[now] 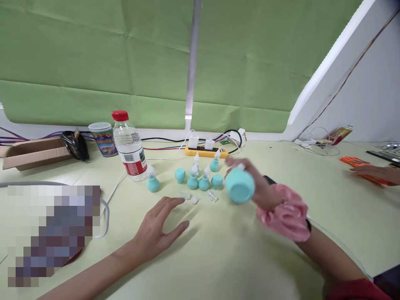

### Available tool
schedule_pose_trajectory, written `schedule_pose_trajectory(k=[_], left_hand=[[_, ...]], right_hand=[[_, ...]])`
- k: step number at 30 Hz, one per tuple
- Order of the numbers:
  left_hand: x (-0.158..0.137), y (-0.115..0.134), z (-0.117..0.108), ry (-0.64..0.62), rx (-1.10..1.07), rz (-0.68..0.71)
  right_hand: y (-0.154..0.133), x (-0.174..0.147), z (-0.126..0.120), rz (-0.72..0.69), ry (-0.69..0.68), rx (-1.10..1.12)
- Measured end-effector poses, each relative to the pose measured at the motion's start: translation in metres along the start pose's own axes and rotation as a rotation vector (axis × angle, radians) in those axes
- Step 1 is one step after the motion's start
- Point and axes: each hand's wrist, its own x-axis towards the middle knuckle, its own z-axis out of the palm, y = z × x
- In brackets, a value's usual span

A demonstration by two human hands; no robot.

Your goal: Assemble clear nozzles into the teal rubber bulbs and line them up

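My right hand [262, 183], partly hidden and blurred, grips a teal squeeze bulb [240, 185] lifted off the table, its flat base facing me. A pink scrunchie [286, 212] circles that wrist. My left hand [158, 229] rests low over the table, fingers apart and nothing in them. Just beyond its fingertips lie a small white nozzle tip [195, 200] and clear plastic pieces, one of them a short tube [212, 196]. Several teal bulbs with pale tips stand behind, including one bulb [153, 183] at the left. A teal bulb [180, 176] without a visible tip stands among them.
A water bottle [129, 146], a patterned cup [104, 139] and a cardboard box [40, 152] stand at the left. Along the back runs a yellow power strip [206, 151] with cables. At far right, another person's hand [375, 171] is by an orange item [359, 161].
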Motion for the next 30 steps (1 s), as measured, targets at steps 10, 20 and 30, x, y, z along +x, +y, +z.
schedule_pose_trajectory(k=[10, 20, 30], left_hand=[[0.02, 0.046, -0.037, 0.014, -0.308, -0.388], [0.021, 0.044, -0.042, -0.075, -0.459, -0.431], [0.024, 0.03, -0.039, -0.04, -0.463, -0.461]], right_hand=[[0.058, -0.019, 0.053, 0.356, -0.506, 0.402], [0.061, -0.027, 0.062, -0.306, -0.205, -0.242], [0.078, -0.019, 0.055, -0.013, -0.449, -0.282]])
